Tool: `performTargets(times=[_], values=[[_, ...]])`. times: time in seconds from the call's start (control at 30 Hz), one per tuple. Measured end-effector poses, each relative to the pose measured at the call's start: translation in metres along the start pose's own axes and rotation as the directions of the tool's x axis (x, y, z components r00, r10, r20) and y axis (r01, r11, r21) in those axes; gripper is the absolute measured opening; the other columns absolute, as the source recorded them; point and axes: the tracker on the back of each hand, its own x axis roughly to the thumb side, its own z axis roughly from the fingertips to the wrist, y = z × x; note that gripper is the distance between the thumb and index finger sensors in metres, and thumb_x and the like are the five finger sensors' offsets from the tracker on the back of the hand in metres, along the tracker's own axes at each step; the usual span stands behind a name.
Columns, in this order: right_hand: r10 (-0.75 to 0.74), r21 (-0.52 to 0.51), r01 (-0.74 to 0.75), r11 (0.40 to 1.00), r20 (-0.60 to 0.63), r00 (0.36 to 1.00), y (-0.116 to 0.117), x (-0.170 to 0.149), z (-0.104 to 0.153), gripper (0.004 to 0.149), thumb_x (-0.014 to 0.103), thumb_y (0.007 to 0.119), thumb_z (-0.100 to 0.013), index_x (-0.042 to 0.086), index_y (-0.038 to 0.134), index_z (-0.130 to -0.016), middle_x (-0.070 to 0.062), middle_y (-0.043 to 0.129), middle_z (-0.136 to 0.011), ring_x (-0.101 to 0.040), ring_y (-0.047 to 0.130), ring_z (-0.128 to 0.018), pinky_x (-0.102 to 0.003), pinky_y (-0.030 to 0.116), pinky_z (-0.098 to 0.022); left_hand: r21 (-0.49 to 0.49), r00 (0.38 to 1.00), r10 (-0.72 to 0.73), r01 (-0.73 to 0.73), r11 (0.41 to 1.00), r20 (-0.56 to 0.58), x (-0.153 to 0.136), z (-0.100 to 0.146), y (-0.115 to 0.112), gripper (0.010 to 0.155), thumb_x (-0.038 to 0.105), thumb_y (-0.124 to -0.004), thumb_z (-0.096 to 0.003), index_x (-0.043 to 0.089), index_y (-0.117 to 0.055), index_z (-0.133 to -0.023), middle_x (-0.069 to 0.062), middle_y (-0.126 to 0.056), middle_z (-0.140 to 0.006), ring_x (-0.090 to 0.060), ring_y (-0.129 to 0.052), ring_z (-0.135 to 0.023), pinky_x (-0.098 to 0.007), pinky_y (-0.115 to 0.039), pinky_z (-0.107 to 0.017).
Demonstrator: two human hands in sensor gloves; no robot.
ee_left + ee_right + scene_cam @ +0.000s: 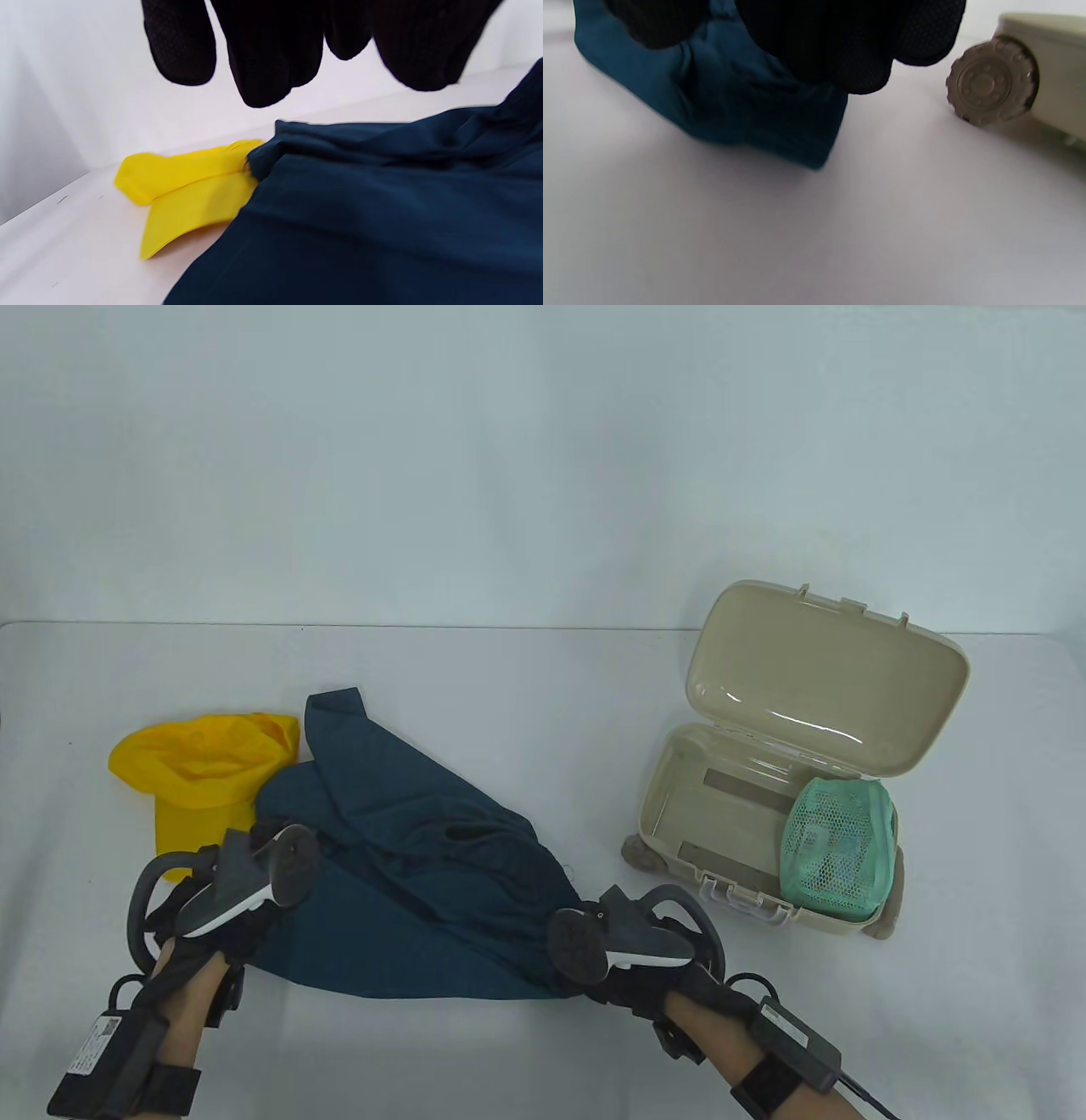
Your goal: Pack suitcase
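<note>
Both hands wear black gloves with a fine dotted weave. The left hand [216,933] and right hand [645,963] each carry a grey-and-white ringed tracker. Black straps wrap bare forearms; a labelled box sits on the left, a cabled one on the right.

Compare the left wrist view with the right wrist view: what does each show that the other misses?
Only the left wrist view shows the yellow cap, partly under the blue garment's edge, and the left hand with its fingers hanging free above the cloth. Only the right wrist view shows the beige suitcase, its wheel, and the right hand gripping a bunched corner of the garment. Both show the blue garment and the white table.
</note>
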Motion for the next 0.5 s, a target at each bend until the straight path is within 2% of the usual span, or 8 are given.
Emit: performTargets(times=[0.2,0.4,0.5], values=[[0.093,0.08,-0.096,0.992,0.041,0.995,0.023,0.008,-0.004,0.073,0.061,0.07,-0.045,0.023,0.056,-0.105,-0.003,0.072,-0.102,-0.029,0.082,-0.091,-0.05,0.072,-0.067,-0.038,0.999,-0.037,0.036,0.999,-0.029,-0.006,-0.013,-0.015,0.079,0.049,-0.08,-0.0446,0.04,-0.039,-0.112,0.001,-0.05,-0.121,-0.025,-0.067,-0.109,-0.053,-0.062,-0.077],[0.259,0.064,-0.263,0.963,0.063,0.964,0.028,0.024,-0.003,0.075,0.058,0.075,-0.043,0.02,0.056,-0.105,-0.006,0.072,-0.102,-0.03,0.083,-0.09,-0.051,0.072,-0.068,-0.067,0.995,-0.097,0.098,0.993,0.013,0.011,-0.036,-0.02,0.08,0.049,-0.081,-0.0437,0.042,-0.039,-0.111,0.009,-0.057,-0.119,-0.024,-0.064,-0.111,-0.053,-0.061,-0.078],[0.287,0.059,-0.29,0.955,0.06,0.956,0.03,0.026,-0.003,0.074,0.056,0.076,-0.043,0.02,0.056,-0.104,-0.005,0.072,-0.101,-0.029,0.084,-0.089,-0.051,0.072,-0.068,-0.125,0.983,-0.179,0.181,0.976,0.027,0.02,-0.052,-0.026,0.081,0.049,-0.081,-0.0435,0.042,-0.038,-0.111,0.012,-0.06,-0.118,-0.023,-0.063,-0.112,-0.054,-0.06,-0.079]])
